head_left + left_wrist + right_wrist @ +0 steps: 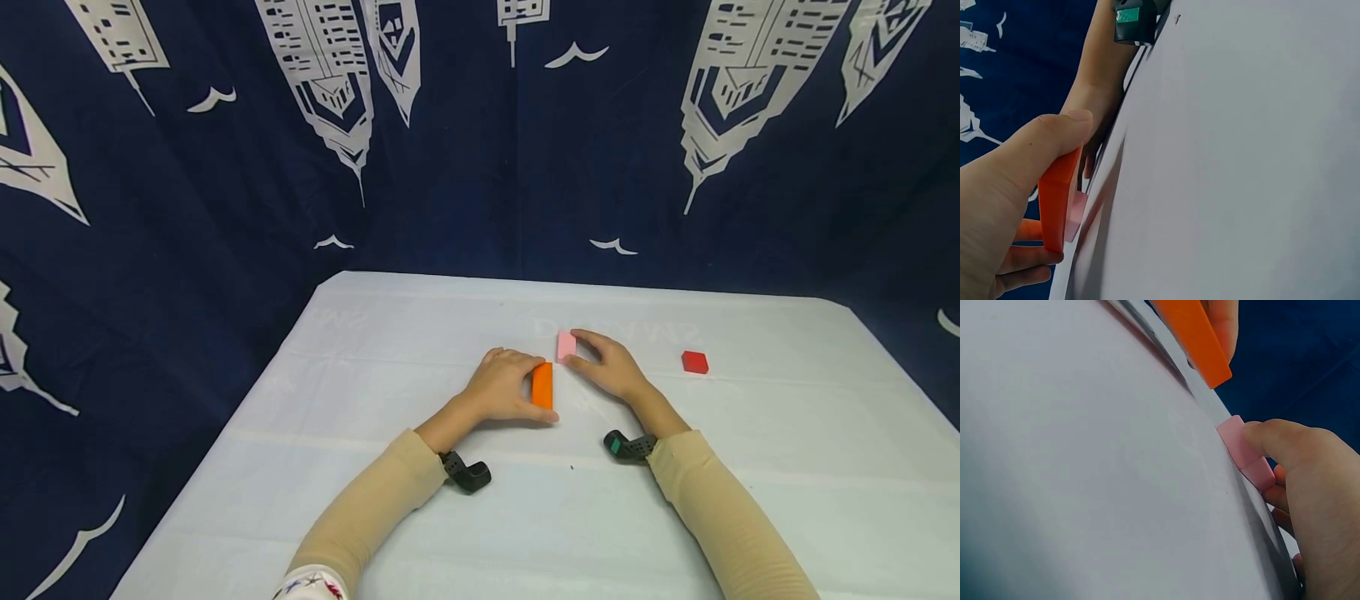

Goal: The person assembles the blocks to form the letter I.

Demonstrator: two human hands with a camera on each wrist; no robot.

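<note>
My left hand (504, 387) holds a long orange block (542, 387) by its ends, thumb at the near end and fingers at the far end. In the left wrist view the orange block (1057, 203) stands over its shadow on the table. Just beyond and to the right, my right hand (613, 368) pinches a smaller pink block (566, 347) between thumb and fingers. The right wrist view shows the pink block (1232, 441) close over the white surface, a short gap from the orange block (1200, 347). Fingers partly cover both blocks.
A red block (695, 362) lies on the white-covered table (787, 433), right of my right hand. Black wrist devices (468, 473) sit at both cuffs. A dark blue curtain (465, 200) with white prints hangs behind the table's far edge.
</note>
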